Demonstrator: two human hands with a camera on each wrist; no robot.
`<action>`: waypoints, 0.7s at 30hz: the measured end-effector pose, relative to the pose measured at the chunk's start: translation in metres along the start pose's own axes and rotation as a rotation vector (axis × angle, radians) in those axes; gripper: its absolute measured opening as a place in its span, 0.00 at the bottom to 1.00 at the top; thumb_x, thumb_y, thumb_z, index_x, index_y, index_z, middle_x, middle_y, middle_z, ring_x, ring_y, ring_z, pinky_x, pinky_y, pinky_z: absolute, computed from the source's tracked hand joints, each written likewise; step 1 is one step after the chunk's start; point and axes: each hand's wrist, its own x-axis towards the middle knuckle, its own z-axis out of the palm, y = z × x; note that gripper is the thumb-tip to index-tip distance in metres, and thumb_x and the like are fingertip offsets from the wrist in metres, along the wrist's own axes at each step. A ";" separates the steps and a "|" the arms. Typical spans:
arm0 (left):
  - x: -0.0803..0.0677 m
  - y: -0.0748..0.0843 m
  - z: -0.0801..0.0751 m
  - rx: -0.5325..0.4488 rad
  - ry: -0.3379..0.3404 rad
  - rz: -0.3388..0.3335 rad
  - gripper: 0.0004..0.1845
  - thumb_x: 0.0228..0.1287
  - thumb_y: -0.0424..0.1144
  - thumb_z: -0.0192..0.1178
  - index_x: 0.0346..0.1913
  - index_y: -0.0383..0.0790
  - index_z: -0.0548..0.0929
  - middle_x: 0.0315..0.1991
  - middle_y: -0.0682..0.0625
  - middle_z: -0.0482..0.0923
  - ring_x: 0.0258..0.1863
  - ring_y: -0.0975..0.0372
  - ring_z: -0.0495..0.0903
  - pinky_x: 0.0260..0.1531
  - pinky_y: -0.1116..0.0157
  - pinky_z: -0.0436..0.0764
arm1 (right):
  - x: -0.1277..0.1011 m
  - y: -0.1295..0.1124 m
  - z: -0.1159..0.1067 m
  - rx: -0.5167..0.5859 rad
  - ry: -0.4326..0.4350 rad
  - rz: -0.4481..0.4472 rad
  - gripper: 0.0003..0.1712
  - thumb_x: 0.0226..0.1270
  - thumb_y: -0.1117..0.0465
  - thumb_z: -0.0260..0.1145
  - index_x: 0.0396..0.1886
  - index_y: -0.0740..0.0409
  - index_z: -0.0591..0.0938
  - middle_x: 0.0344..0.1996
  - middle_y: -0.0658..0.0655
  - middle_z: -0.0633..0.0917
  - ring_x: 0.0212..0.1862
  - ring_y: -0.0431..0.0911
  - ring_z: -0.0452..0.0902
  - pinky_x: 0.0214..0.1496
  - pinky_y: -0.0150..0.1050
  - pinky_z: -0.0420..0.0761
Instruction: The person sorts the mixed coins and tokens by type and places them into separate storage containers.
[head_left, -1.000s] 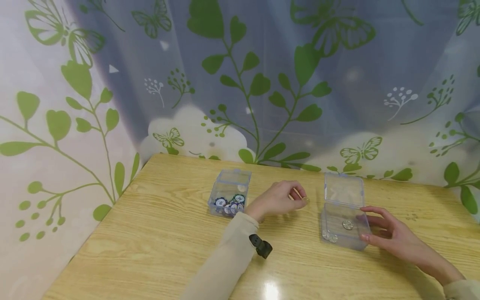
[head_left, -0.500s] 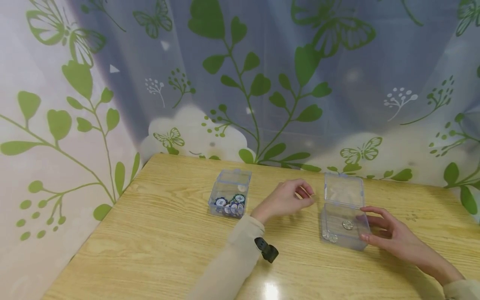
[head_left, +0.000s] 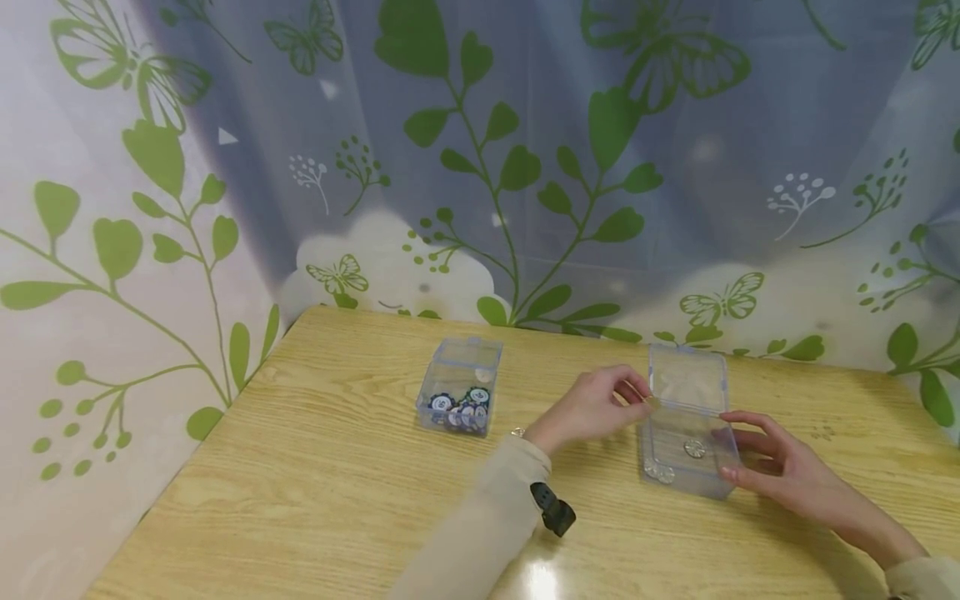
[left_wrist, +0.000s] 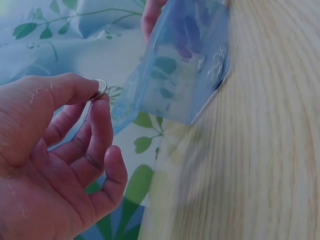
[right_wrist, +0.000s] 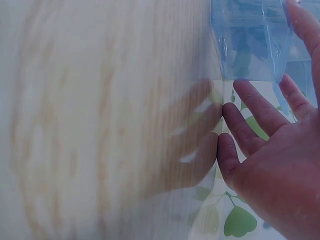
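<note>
Silvery round coin [left_wrist: 100,88] pinched by left hand [head_left: 592,406].

My head view is evenly bright and sharp, with soft daylight through the curtain [head_left: 525,150] behind the table [head_left: 300,500]. A white glare spot sits on the table's near edge, and faint shadows lie under both arms. My wrist views are softer: the wood grain smears and bends at the edges, and the left one has a bluish tint.
</note>
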 end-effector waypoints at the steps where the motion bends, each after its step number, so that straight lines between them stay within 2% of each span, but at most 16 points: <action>1: 0.001 0.001 0.002 0.001 -0.004 0.003 0.06 0.72 0.40 0.64 0.48 0.46 0.83 0.41 0.55 0.84 0.33 0.73 0.79 0.37 0.75 0.79 | 0.000 0.000 0.000 -0.003 -0.001 0.003 0.39 0.73 0.59 0.67 0.77 0.57 0.59 0.69 0.79 0.71 0.53 0.18 0.70 0.44 0.29 0.80; 3: 0.003 0.002 0.005 0.007 -0.008 0.011 0.06 0.72 0.40 0.64 0.48 0.46 0.83 0.41 0.56 0.84 0.33 0.73 0.79 0.36 0.76 0.78 | 0.000 -0.001 0.000 -0.015 -0.002 0.010 0.39 0.73 0.59 0.67 0.77 0.57 0.59 0.69 0.79 0.71 0.54 0.22 0.73 0.44 0.29 0.80; 6: 0.007 0.004 0.010 0.023 -0.008 0.029 0.06 0.72 0.39 0.64 0.48 0.45 0.83 0.41 0.55 0.84 0.34 0.73 0.79 0.37 0.78 0.78 | 0.000 -0.003 0.000 -0.025 -0.008 0.023 0.40 0.74 0.58 0.67 0.77 0.57 0.58 0.68 0.80 0.71 0.59 0.42 0.80 0.43 0.29 0.80; 8: 0.009 0.005 0.014 0.031 -0.005 0.036 0.06 0.71 0.39 0.64 0.47 0.44 0.83 0.41 0.54 0.85 0.34 0.74 0.79 0.37 0.79 0.77 | 0.000 -0.003 0.000 -0.026 -0.011 0.030 0.40 0.74 0.58 0.67 0.77 0.57 0.58 0.68 0.80 0.71 0.62 0.57 0.80 0.43 0.30 0.80; 9: 0.010 0.006 0.016 0.036 -0.003 0.036 0.06 0.71 0.38 0.65 0.47 0.44 0.83 0.41 0.54 0.85 0.34 0.74 0.79 0.37 0.79 0.77 | 0.000 -0.003 0.000 -0.025 -0.012 0.032 0.40 0.74 0.58 0.67 0.78 0.57 0.58 0.68 0.80 0.71 0.62 0.61 0.79 0.43 0.30 0.80; 11: 0.012 0.008 0.019 0.052 0.000 0.035 0.06 0.71 0.39 0.65 0.47 0.45 0.83 0.41 0.55 0.85 0.34 0.75 0.78 0.38 0.79 0.77 | 0.000 -0.003 0.000 -0.018 -0.012 0.032 0.40 0.74 0.58 0.66 0.78 0.57 0.58 0.68 0.80 0.71 0.61 0.52 0.80 0.43 0.30 0.80; 13: 0.014 0.009 0.022 0.058 0.001 0.035 0.06 0.71 0.40 0.65 0.47 0.46 0.84 0.40 0.56 0.85 0.33 0.75 0.79 0.37 0.79 0.76 | 0.000 -0.002 0.000 -0.011 -0.011 0.030 0.40 0.74 0.58 0.67 0.78 0.57 0.58 0.68 0.80 0.71 0.58 0.37 0.79 0.43 0.30 0.80; 16: 0.016 0.012 0.026 0.063 0.001 0.038 0.06 0.71 0.40 0.65 0.47 0.47 0.84 0.39 0.59 0.84 0.34 0.75 0.79 0.37 0.79 0.76 | 0.000 -0.001 -0.001 -0.003 -0.012 0.028 0.40 0.74 0.58 0.67 0.78 0.56 0.58 0.68 0.80 0.71 0.52 0.21 0.72 0.44 0.30 0.80; 21: 0.016 0.012 0.030 0.060 0.007 0.041 0.06 0.71 0.39 0.64 0.48 0.47 0.86 0.39 0.60 0.84 0.35 0.75 0.80 0.38 0.80 0.76 | 0.000 -0.001 0.000 -0.001 -0.019 0.032 0.40 0.74 0.58 0.67 0.78 0.56 0.58 0.68 0.81 0.70 0.53 0.20 0.70 0.44 0.30 0.80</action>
